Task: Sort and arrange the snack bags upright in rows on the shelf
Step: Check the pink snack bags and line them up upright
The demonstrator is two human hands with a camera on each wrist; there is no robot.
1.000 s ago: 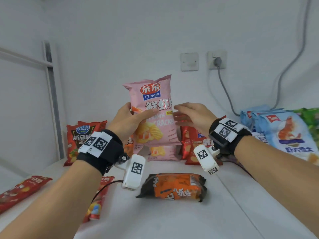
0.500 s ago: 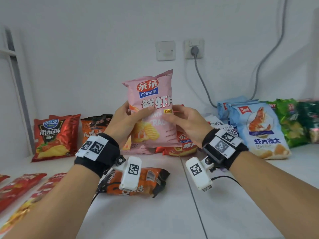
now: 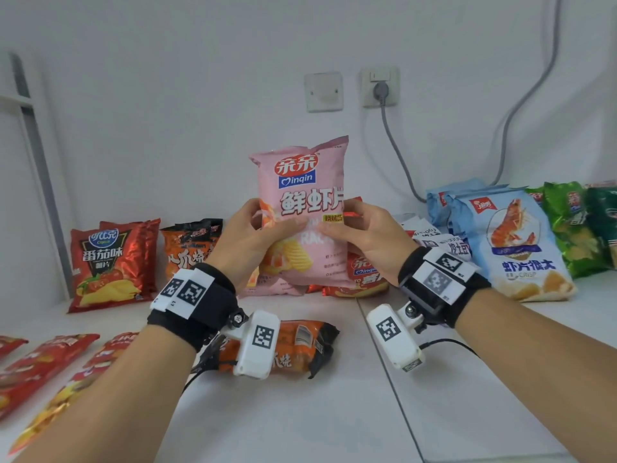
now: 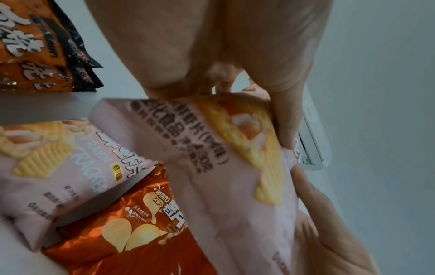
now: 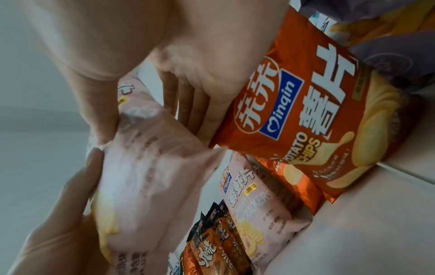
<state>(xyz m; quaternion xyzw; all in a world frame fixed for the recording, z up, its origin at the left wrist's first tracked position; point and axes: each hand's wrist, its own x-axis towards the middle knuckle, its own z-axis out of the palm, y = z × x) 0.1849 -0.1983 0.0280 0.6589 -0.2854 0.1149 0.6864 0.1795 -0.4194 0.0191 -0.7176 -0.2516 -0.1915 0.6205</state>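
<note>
Both hands — left hand (image 3: pixel 248 233) and right hand (image 3: pixel 370 237) — grip the pink prawn-cracker bag (image 3: pixel 305 208) by its sides, fingers (image 3: pixel 335 230) curled round it, held upright above the shelf (image 3: pixel 334 412) — apparently for placing beside the matching pink bag (image 4: pixel 54 161) behind it.

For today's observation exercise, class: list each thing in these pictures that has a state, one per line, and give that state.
Pink prawn cracker bag: upright, held off the shelf.
Left hand: grips the bag's left edge.
Right hand: grips its right edge.
Orange bag: lying flat in front.
Red tomato bag: standing against the wall.
Plug: in the socket.
</note>
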